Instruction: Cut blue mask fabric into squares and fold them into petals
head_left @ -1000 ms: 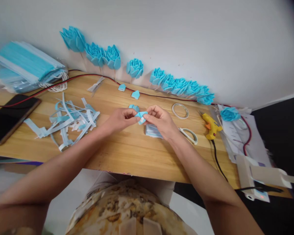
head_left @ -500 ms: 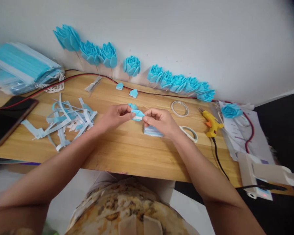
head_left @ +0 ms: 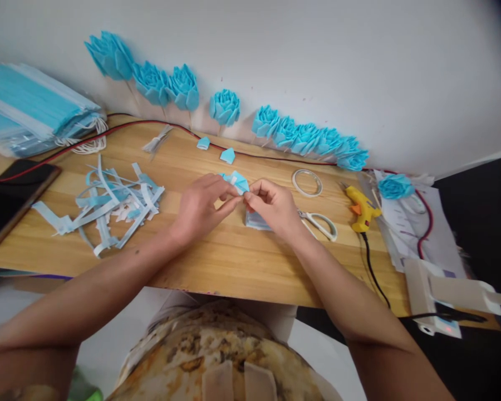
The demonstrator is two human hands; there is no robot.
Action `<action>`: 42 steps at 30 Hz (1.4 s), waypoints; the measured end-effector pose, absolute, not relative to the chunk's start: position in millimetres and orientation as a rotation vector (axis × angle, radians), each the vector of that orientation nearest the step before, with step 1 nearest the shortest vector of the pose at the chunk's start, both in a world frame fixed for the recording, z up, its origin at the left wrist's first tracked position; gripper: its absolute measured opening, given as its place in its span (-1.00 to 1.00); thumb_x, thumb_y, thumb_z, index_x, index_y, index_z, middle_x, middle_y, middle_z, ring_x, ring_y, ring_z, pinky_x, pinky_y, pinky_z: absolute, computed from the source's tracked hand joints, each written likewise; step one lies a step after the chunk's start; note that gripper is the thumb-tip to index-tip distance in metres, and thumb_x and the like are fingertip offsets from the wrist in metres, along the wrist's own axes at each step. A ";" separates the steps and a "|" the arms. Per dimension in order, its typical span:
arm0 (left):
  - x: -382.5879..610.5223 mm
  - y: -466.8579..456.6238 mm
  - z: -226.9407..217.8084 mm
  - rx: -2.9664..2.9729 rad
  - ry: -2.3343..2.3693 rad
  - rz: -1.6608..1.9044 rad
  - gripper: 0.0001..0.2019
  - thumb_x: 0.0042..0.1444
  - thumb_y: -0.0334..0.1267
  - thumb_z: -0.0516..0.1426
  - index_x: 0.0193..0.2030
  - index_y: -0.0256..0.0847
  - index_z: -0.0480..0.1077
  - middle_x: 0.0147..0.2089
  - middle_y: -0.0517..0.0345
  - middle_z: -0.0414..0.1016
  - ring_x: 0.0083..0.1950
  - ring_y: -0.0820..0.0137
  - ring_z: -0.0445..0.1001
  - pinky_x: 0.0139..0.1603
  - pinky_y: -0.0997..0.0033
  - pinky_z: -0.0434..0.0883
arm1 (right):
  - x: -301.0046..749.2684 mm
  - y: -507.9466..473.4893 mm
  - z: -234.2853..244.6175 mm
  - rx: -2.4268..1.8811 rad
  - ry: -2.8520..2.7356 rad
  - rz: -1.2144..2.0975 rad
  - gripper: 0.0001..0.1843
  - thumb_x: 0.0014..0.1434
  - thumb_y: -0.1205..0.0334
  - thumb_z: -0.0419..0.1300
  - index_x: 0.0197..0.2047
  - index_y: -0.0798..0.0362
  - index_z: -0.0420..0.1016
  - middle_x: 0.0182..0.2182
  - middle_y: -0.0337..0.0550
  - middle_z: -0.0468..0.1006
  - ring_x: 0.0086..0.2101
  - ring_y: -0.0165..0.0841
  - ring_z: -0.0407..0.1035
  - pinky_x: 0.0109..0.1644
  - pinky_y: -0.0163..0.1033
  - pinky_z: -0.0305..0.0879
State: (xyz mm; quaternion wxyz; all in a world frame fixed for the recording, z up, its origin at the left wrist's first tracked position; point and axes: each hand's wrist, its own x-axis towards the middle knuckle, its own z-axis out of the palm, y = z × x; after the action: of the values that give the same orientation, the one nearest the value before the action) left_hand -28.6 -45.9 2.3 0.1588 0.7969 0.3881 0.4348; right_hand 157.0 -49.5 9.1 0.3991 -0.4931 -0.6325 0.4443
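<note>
A small folded piece of light-blue mask fabric is between my hands, above the middle of the table. My left hand has thumb and forefinger closed at its near edge. My right hand pinches the right corner between thumb and fingertips. Under my right hand lies a stack of cut blue fabric pieces, partly covered. Another bit of blue fabric shows just behind my left fingers. Farther back rest two folded petals, one in front of a red-and-black cable and another to its left.
Blue fabric flowers on sticks line the wall. To the left are cut strips, a phone and stacked masks. Scissors, a tape roll and a yellow glue gun lie right.
The fabric piece has turned, its white strip now slanting and a pointed corner showing. My left hand has shifted its fingers to the near edge. More of the scissors shows.
</note>
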 end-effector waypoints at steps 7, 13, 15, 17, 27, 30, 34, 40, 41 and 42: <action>-27.4 -46.3 1.6 2.217 1.251 1.061 -0.90 0.19 -0.23 0.15 -0.28 -0.19 0.46 -0.41 0.17 0.42 -0.33 0.38 0.36 -0.26 0.36 0.27 | 153.2 -55.2 9.4 -1.307 -1.736 0.897 -0.87 0.12 0.19 0.17 -0.43 0.01 0.35 -0.52 -0.28 0.42 -0.49 -0.45 0.27 -0.38 -0.30 0.20; -26.5 -47.0 3.0 2.217 1.229 1.032 -0.90 0.17 -0.29 0.12 -0.34 -0.18 0.44 -0.42 0.17 0.42 -0.34 0.38 0.36 -0.25 0.35 0.27 | 151.4 -58.3 12.4 -1.298 -1.876 0.659 -0.92 0.12 0.29 0.15 -0.42 0.01 0.38 -0.52 -0.29 0.44 -0.49 -0.45 0.28 -0.37 -0.31 0.20; -26.2 -47.3 3.1 2.201 1.213 1.033 -0.90 0.16 -0.31 0.11 -0.34 -0.19 0.44 -0.42 0.17 0.41 -0.34 0.38 0.36 -0.25 0.35 0.27 | 151.5 -58.5 12.5 -1.283 -1.905 0.610 -0.92 0.11 0.32 0.16 -0.42 0.02 0.38 -0.52 -0.29 0.44 -0.49 -0.45 0.29 -0.37 -0.31 0.19; -25.8 -47.8 2.9 2.190 1.203 1.037 -0.90 0.15 -0.32 0.10 -0.34 -0.20 0.44 -0.43 0.18 0.41 -0.34 0.39 0.36 -0.26 0.37 0.27 | 151.7 -58.3 12.1 -1.279 -1.916 0.589 -0.92 0.10 0.33 0.16 -0.42 0.02 0.38 -0.53 -0.30 0.44 -0.50 -0.45 0.29 -0.37 -0.31 0.19; -26.5 -46.9 0.7 2.175 1.198 1.032 -0.88 0.10 -0.40 0.06 -0.36 -0.20 0.42 -0.41 0.18 0.46 -0.40 0.43 0.32 -0.33 0.41 0.24 | 152.0 -58.2 10.5 -1.311 -1.929 0.589 -0.92 0.10 0.31 0.16 -0.43 0.00 0.37 -0.53 -0.29 0.46 -0.50 -0.44 0.28 -0.36 -0.29 0.19; -26.5 -46.7 1.7 2.175 1.181 1.028 -0.89 0.11 -0.37 0.07 -0.36 -0.21 0.42 -0.42 0.17 0.45 -0.40 0.42 0.34 -0.33 0.40 0.25 | 152.1 -58.2 11.0 -1.313 -1.925 0.597 -0.92 0.10 0.30 0.15 -0.43 0.00 0.37 -0.53 -0.29 0.45 -0.50 -0.44 0.28 -0.36 -0.29 0.20; -26.3 -46.9 1.7 2.161 1.201 1.021 -0.89 0.11 -0.33 0.08 -0.36 -0.20 0.42 -0.42 0.17 0.46 -0.39 0.42 0.34 -0.33 0.40 0.24 | 152.2 -58.9 12.5 -1.333 -1.925 0.607 -0.93 0.10 0.30 0.15 -0.43 0.00 0.37 -0.53 -0.29 0.45 -0.50 -0.43 0.29 -0.36 -0.29 0.20; -25.6 -46.7 0.2 2.117 1.213 1.030 -0.86 0.11 -0.35 0.05 -0.38 -0.20 0.43 -0.42 0.18 0.47 -0.41 0.45 0.31 -0.36 0.42 0.21 | 152.3 -57.5 10.1 -1.313 -1.873 0.706 -0.93 0.10 0.28 0.15 -0.42 0.01 0.37 -0.52 -0.29 0.43 -0.50 -0.45 0.26 -0.36 -0.30 0.20; -25.4 -47.0 0.9 2.091 1.212 1.030 -0.86 0.10 -0.35 0.05 -0.38 -0.21 0.43 -0.43 0.18 0.47 -0.42 0.45 0.30 -0.36 0.43 0.21 | 152.3 -56.7 9.4 -1.302 -1.851 0.745 -0.93 0.10 0.27 0.15 -0.42 0.01 0.37 -0.52 -0.29 0.43 -0.49 -0.45 0.26 -0.36 -0.30 0.20; -25.2 -47.3 2.0 2.061 1.208 1.031 -0.86 0.10 -0.34 0.06 -0.38 -0.21 0.44 -0.43 0.19 0.47 -0.43 0.46 0.29 -0.37 0.43 0.20 | 152.5 -55.7 8.8 -1.295 -1.828 0.789 -0.92 0.10 0.26 0.16 -0.43 0.01 0.36 -0.52 -0.29 0.43 -0.49 -0.45 0.26 -0.37 -0.30 0.20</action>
State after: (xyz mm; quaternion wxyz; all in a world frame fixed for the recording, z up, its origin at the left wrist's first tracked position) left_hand -25.2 -47.3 2.0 0.2666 0.7633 0.4476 0.3820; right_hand 152.5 -55.7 8.8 0.3740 -0.5059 -0.7136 0.3081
